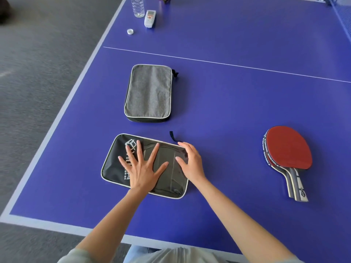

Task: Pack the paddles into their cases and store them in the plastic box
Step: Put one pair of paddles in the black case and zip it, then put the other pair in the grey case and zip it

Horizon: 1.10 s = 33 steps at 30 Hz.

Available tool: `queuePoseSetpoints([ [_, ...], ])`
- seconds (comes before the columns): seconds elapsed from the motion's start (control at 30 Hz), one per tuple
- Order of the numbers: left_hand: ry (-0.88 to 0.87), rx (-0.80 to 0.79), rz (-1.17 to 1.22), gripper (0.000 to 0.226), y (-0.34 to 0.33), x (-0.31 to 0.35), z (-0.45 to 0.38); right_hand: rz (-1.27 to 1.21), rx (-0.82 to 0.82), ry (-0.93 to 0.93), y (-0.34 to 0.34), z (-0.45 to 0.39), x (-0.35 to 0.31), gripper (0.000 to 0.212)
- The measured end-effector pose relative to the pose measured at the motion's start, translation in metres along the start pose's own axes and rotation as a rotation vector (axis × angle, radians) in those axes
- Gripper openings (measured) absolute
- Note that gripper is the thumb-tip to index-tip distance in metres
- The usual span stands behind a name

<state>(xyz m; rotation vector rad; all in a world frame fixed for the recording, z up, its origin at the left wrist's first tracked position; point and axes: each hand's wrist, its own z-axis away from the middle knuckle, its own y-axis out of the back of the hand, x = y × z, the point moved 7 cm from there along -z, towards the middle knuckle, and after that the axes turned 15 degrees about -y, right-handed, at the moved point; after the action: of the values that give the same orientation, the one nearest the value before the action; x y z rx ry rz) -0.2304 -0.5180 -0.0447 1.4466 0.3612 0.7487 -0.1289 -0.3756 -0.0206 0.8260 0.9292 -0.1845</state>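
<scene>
A black paddle case (pixel 114 164) with white print and pale piping lies flat near the table's front edge. My left hand (pixel 141 168) rests on it, palm down with the fingers spread. My right hand (pixel 190 162) curls over the case's right end, near its dark zipper strap (pixel 172 135). A grey paddle case (pixel 149 92) lies closed farther back. To the right, two stacked paddles (pixel 287 149) with red rubber up lie on the table, their handles toward me. No plastic box is in view.
The blue ping-pong table (pixel 237 111) has a white centre line and a pale edge on the left and front. At the far left stand a clear water bottle (pixel 137 6), a white device (pixel 150 19) and a bottle cap (pixel 130 31). Grey carpet lies left.
</scene>
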Motion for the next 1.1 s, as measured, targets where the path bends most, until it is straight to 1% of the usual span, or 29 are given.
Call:
queuePoseSetpoints([
  [0.1,0.092,-0.029,0.000,0.070,0.002,-0.009,-0.005,0.018,-0.007,-0.002,-0.008,-0.019,-0.014,0.038],
  [0.17,0.104,-0.050,0.002,0.070,0.003,-0.014,-0.012,0.083,-0.010,-0.010,-0.015,-0.033,-0.025,0.038],
  [0.23,0.087,-0.059,-0.009,0.070,0.004,-0.020,-0.016,0.216,-0.007,0.023,-0.027,-0.035,-0.030,0.041],
  [0.3,0.072,-0.058,-0.020,0.071,0.006,-0.026,-0.018,0.388,0.007,0.100,-0.042,-0.028,-0.029,0.047],
  [0.37,0.058,-0.077,-0.027,0.071,0.008,-0.029,-0.018,0.549,0.066,0.146,-0.052,-0.022,-0.026,0.050],
  [0.43,0.050,-0.117,-0.006,0.071,0.007,-0.028,-0.017,0.620,0.125,0.147,-0.054,-0.021,-0.027,0.049],
  [0.47,0.049,-0.132,0.021,0.071,0.008,-0.027,-0.018,0.631,0.127,0.142,-0.054,-0.023,-0.028,0.048],
  [0.53,0.054,-0.110,0.120,0.068,0.013,-0.027,-0.021,0.564,0.108,0.129,-0.052,-0.028,-0.032,0.045],
  [0.57,0.055,-0.056,0.176,0.064,0.021,-0.030,-0.025,0.488,0.110,0.120,-0.048,-0.032,-0.036,0.041],
  [0.63,0.041,0.116,0.300,0.059,0.045,-0.043,-0.042,0.312,0.152,0.074,-0.033,-0.045,-0.048,0.037],
  [0.7,0.057,0.250,0.478,0.057,0.066,-0.064,-0.071,0.119,0.182,-0.027,-0.020,-0.069,-0.064,0.042],
  [0.73,0.102,0.282,0.572,0.057,0.073,-0.075,-0.088,0.037,0.168,-0.115,-0.017,-0.083,-0.070,0.047],
  [0.8,0.244,0.275,0.709,0.059,0.077,-0.096,-0.124,-0.061,0.124,-0.319,-0.016,-0.114,-0.076,0.051],
  [0.83,0.308,0.232,0.746,0.060,0.074,-0.103,-0.140,-0.063,0.103,-0.401,-0.018,-0.128,-0.075,0.043],
  [0.9,0.359,0.142,0.777,0.058,0.065,-0.108,-0.163,-0.025,0.074,-0.499,-0.025,-0.142,-0.074,0.010],
  [0.93,0.371,0.122,0.787,0.056,0.061,-0.109,-0.170,-0.041,0.085,-0.530,-0.028,-0.144,-0.072,0.006],
  [1.0,0.413,0.134,0.799,0.052,0.056,-0.108,-0.175,-0.125,0.129,-0.590,-0.031,-0.143,-0.066,0.004],
  [1.03,0.437,0.153,0.792,0.053,0.054,-0.109,-0.175,-0.170,0.145,-0.609,-0.031,-0.141,-0.062,0.010],
  [1.1,0.467,0.169,0.763,0.056,0.051,-0.110,-0.173,-0.258,0.174,-0.641,-0.032,-0.137,-0.058,0.036],
])
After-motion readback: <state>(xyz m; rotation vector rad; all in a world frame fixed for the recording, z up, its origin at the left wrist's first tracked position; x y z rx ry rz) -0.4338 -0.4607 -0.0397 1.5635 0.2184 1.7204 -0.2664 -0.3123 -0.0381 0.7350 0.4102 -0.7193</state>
